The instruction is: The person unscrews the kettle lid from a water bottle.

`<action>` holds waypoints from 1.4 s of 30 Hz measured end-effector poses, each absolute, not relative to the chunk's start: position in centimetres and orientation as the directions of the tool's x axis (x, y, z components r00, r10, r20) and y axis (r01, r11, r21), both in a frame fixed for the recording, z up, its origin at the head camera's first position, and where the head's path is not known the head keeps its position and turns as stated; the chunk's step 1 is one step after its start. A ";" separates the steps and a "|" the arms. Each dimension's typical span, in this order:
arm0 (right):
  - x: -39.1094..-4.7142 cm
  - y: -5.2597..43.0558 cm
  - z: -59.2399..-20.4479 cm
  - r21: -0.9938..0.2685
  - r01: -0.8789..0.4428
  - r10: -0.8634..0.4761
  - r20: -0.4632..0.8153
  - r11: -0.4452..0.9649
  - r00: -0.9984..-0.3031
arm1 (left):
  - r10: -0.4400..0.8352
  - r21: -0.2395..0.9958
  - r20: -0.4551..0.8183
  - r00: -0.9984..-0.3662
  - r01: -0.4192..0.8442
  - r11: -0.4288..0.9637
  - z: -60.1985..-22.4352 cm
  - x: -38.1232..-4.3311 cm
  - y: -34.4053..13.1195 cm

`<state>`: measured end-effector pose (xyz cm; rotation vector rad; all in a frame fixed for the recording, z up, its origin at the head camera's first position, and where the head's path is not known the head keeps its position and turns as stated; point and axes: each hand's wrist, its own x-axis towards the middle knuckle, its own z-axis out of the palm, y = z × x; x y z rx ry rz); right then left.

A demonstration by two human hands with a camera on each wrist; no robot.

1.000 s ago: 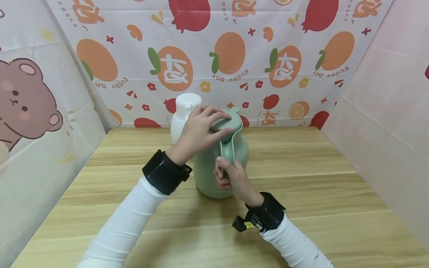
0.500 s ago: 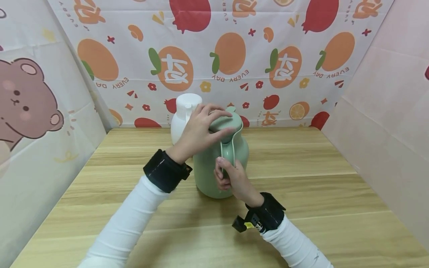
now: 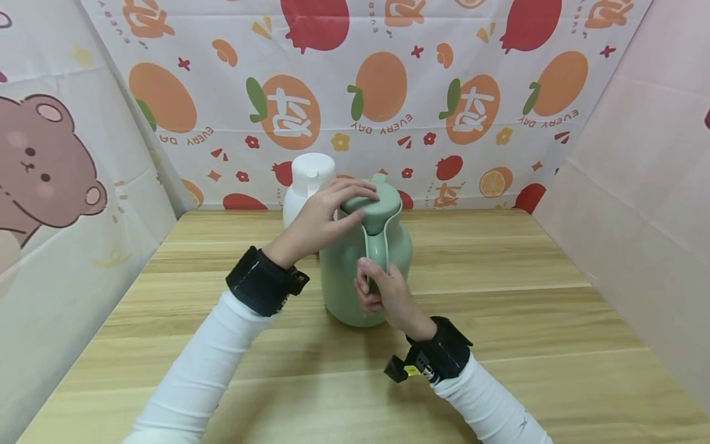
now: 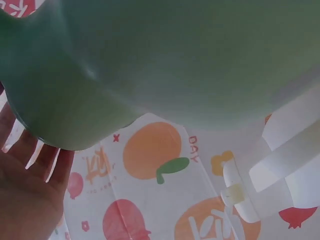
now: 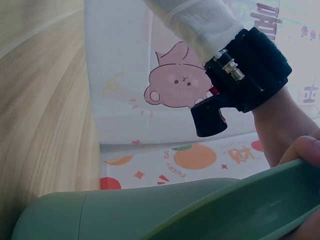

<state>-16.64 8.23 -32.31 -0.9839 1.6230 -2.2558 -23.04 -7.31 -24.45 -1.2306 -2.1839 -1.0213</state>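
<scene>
Gripping the green jug (image 3: 342, 287) by its handle (image 3: 378, 248) with the curled right hand (image 3: 392, 299); resting the left hand (image 3: 317, 221), loosely spread, straight-fingered, on the lid (image 3: 381, 208).

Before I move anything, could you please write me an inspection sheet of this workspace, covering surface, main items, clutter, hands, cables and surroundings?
Surface: wood-grain table.
Main items: green jug, upright on the table; its lid sits on top, but whether it is fastened cannot be told.
Clutter: white jug behind and to the left, partly hidden.
Hands: left hand at the lid, fingers reaching over it; right hand grips the green handle; black strap on each wrist.
Cables: nothing seen.
Surroundings: fruit-print backdrop behind, cartoon bear panel left, pale panel right.
</scene>
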 end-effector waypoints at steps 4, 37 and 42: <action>-16.6 8.2 -32.2 -0.899 -0.213 -0.510 0.397 -0.382 -0.763 | 0.523 0.332 0.680 -0.514 0.851 0.406 -24.2 -22.9 -6.9; -16.6 8.2 -32.3 -0.899 -0.218 -0.510 0.400 -0.380 -0.762 | 0.548 0.314 0.680 -0.488 0.869 0.383 -23.9 -22.4 -7.6; -16.7 8.1 -32.4 -0.897 -0.217 -0.513 0.403 -0.384 -0.758 | 0.528 0.243 0.701 -0.479 0.857 0.455 -23.7 -22.4 -6.8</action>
